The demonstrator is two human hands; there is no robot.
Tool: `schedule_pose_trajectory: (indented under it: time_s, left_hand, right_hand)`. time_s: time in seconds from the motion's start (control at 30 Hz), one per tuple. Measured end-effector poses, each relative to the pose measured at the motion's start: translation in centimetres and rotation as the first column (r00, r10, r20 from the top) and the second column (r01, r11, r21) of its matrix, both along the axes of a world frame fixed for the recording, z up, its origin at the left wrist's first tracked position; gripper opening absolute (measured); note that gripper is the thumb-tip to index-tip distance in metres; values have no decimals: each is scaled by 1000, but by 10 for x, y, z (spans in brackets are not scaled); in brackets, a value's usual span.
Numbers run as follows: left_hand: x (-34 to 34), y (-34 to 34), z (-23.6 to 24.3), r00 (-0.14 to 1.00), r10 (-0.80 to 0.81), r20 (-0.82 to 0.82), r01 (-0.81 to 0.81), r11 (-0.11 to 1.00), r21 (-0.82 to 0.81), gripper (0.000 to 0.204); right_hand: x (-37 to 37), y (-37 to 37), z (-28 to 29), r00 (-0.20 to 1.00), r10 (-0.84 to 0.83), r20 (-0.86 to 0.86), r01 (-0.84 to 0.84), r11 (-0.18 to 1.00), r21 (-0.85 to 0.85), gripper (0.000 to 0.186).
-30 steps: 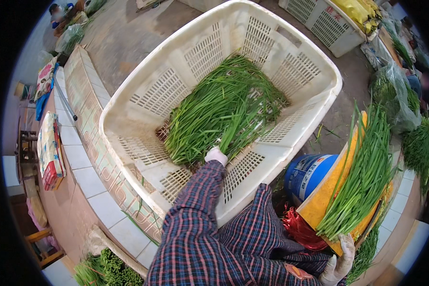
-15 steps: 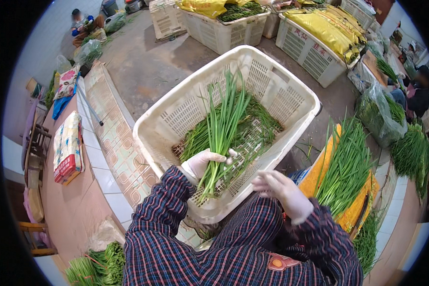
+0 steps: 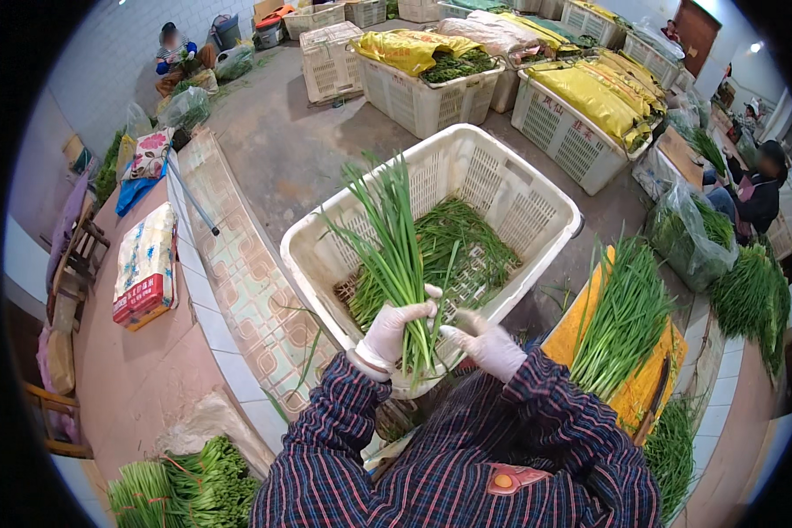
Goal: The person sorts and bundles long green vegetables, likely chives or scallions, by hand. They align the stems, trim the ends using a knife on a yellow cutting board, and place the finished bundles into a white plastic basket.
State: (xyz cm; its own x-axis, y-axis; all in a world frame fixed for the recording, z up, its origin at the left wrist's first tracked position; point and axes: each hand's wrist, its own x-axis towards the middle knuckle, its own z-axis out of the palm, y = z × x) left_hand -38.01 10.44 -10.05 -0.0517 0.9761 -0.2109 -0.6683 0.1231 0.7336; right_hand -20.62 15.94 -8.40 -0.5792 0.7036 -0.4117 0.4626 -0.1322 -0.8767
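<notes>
At far left, bundles of trimmed greens lie at the person's left side, some bound with red ties. Toward the middle, a pale-gloved left hand, fingers curled and thumb closed across, clasps a sheaf of long green leaves near its base, above the near edge of a white slatted crate. The sheaf's long axis runs away from the person and leans left: leaf tips fan out up and to the left over the crate, while the paler stem ends point back toward the body, below the clasping fingers. Inside the crate, more loose greens cover part of the slatted floor, beyond the sheaf and to its right.

Just right of the stem ends, the gloved right hand stands with thumb and fingers parted, fingertips turned left toward the sheaf. A single blade hangs loose between the hands; whether a right fingertip touches it cannot be told. The sheaf thus lies directly left of the right hand, within the grasp of the left. Farther right, well apart from both hands but nearer the right, a pile of similar leaves rests lengthwise on a yellow board, stem ends toward the person.
</notes>
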Motion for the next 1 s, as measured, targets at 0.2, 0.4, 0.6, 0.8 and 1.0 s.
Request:
schedule_pose_trajectory:
  time_s: [0.2, 0.4, 0.6, 0.8, 1.0]
  left_hand:
    - [12, -14, -2, 862, 26, -506, -49, 998, -32, 23]
    - [27, 6, 15, 302, 200, -932, 10, 977, 213, 29]
    - [1, 18, 7, 34, 45, -998, 225, 973, 51, 33]
    - [-36, 12, -99, -297, -161, -941, 281, 927, -247, 18]
    - [-30, 12, -30, -613, -349, -709, 196, 802, -564, 36]
  right_hand:
    - [-18, 21, 62, 927, -205, -314, 218, 976, 8, 97]
    - [-40, 36, 91, 885, -175, -432, 154, 984, -84, 46]
    - [-30, 70, 87, 609, -511, -606, 426, 856, -294, 25]
    - [-2, 98, 122, 397, -602, -693, 527, 768, -365, 10]
    - [26, 115, 126, 389, -455, -801, 593, 789, -160, 15]
